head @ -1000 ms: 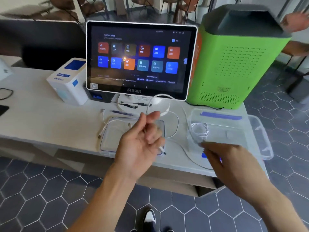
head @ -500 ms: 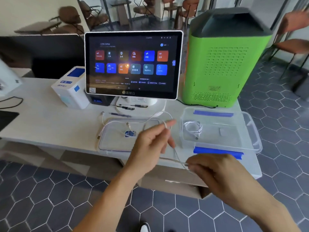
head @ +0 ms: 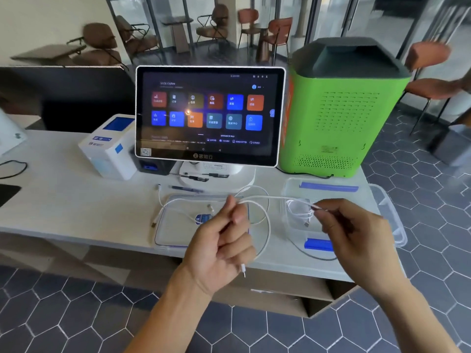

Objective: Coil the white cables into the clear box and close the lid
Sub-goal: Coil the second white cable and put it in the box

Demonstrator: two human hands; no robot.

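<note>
Both hands have drawn apart since the earlier frame, and the cable between them now runs in a taut, nearly level line instead of a short slack bit. Held in front of the table edge, the left hand (head: 224, 240) curls its fingers round the white cable (head: 267, 233), which loops down past the palm and ends in a small plug hanging just below the hand. Off to the side, the right hand (head: 356, 235) pinches the same cable between thumb and fingertips, above the near part of the clear box (head: 331, 197). Inside that box lies a coiled white cable (head: 299, 211). Beside the box, on the white table (head: 63, 207), the clear lid (head: 175, 233) lies flat with another loose white cable (head: 178, 211) across it, in front of the touchscreen terminal (head: 210, 115) and the green machine (head: 339, 110).
</note>
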